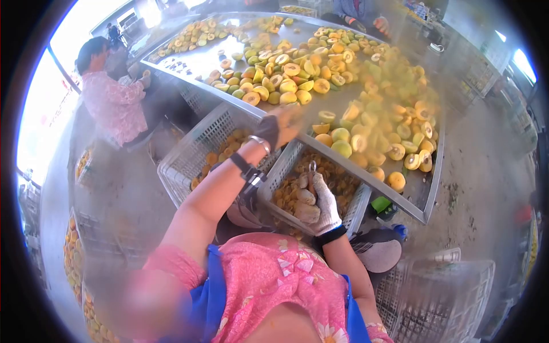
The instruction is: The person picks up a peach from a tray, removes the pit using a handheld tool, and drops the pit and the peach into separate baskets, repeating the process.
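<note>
My left hand [286, 121], with a dark wrap at the palm, is at the near edge of the metal table [337, 151], close to the halved yellow-green peaches [287, 86]. Its fingers are blurred, so I cannot make out whether they hold anything. My right hand [323, 207] wears a whitish, soiled glove and is closed around a pitting tool whose metal loop [312, 166] points up and away from me. That hand is over a plastic crate [273, 178] of brownish-orange pieces [286, 197] below the table edge.
Left of this crate, a second white crate [182, 157] holds yellow-orange fruit pieces. Stacked crates [452, 291] stand at lower right. A seated person in pink [111, 103] is at the left, and another person's hand [381, 24] shows across the table. Smudges blur parts of the view.
</note>
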`<state>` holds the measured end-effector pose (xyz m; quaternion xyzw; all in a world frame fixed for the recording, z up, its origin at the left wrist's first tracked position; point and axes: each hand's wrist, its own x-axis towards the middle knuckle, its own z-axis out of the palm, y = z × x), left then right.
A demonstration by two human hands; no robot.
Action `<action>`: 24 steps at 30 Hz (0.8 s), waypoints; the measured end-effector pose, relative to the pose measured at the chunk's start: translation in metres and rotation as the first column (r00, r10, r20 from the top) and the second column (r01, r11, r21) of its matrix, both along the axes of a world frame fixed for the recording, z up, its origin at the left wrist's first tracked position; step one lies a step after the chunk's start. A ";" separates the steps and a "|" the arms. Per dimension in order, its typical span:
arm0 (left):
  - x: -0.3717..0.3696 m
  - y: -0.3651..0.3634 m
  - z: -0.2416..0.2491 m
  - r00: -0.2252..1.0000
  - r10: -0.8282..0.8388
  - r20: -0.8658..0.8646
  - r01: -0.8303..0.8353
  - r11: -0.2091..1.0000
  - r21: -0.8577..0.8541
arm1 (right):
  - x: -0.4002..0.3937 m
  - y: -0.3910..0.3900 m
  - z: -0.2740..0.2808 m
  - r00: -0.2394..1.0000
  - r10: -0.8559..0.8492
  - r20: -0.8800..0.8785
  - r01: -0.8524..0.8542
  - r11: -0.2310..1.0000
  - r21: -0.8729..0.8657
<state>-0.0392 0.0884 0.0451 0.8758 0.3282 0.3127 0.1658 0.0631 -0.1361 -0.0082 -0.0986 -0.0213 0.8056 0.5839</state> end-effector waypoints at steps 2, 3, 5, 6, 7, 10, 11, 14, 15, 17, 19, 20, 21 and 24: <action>0.038 -0.005 0.012 0.953 -0.053 -0.297 0.032 0.997 -0.076 | 0.002 0.002 0.002 0.999 -0.005 0.037 0.003 0.999 0.044; 0.055 -0.003 0.013 0.907 -0.057 -0.417 0.016 0.995 -0.102 | 0.002 0.002 0.003 0.998 -0.008 0.056 0.005 0.998 0.065; 0.076 -0.002 0.012 0.909 -0.087 -0.408 -0.025 0.964 -0.263 | 0.002 0.001 0.006 0.993 -0.032 0.110 0.028 0.999 0.042; 0.083 0.000 0.016 0.868 -0.104 -0.485 -0.025 0.967 -0.252 | 0.003 0.000 0.006 0.989 -0.042 0.139 0.037 0.999 0.037; 0.090 0.002 0.023 0.820 -0.119 -0.560 -0.024 0.970 -0.242 | 0.004 -0.002 0.006 0.985 -0.051 0.167 0.046 0.998 0.032; 0.098 0.009 0.021 0.796 -0.147 -0.587 0.003 0.971 -0.239 | 0.007 -0.003 0.001 0.985 -0.042 0.165 0.036 0.998 0.042; 0.098 0.012 0.016 0.811 -0.151 -0.564 0.013 0.970 -0.241 | 0.008 -0.003 0.000 0.986 -0.038 0.162 0.031 0.998 0.049; 0.098 0.020 0.000 0.849 -0.174 -0.498 0.122 0.983 -0.136 | 0.006 -0.002 0.001 0.988 -0.036 0.151 0.028 0.998 0.057; 0.097 0.023 -0.005 0.867 -0.182 -0.464 0.142 0.982 -0.120 | 0.005 -0.001 0.002 0.987 -0.038 0.159 0.029 0.998 0.058; 0.092 0.029 -0.014 0.897 -0.203 -0.393 0.184 0.979 -0.086 | 0.003 -0.002 0.005 0.983 -0.043 0.176 0.033 0.998 0.060; 0.079 0.030 -0.020 0.935 -0.229 -0.272 0.240 0.971 0.006 | 0.005 -0.002 0.003 0.981 -0.028 0.193 0.020 0.999 0.042; 0.069 0.031 -0.023 0.946 -0.247 -0.211 0.264 0.963 0.054 | 0.005 -0.002 0.001 0.980 -0.022 0.200 0.016 0.999 0.033; 0.057 0.028 -0.018 0.966 -0.231 -0.115 0.227 0.973 -0.048 | 0.006 -0.003 0.001 0.979 -0.033 0.203 0.029 0.999 0.024; 0.001 0.020 0.009 0.977 -0.161 0.140 0.197 0.933 -0.300 | 0.006 -0.009 0.000 0.976 -0.046 0.213 0.050 0.999 -0.015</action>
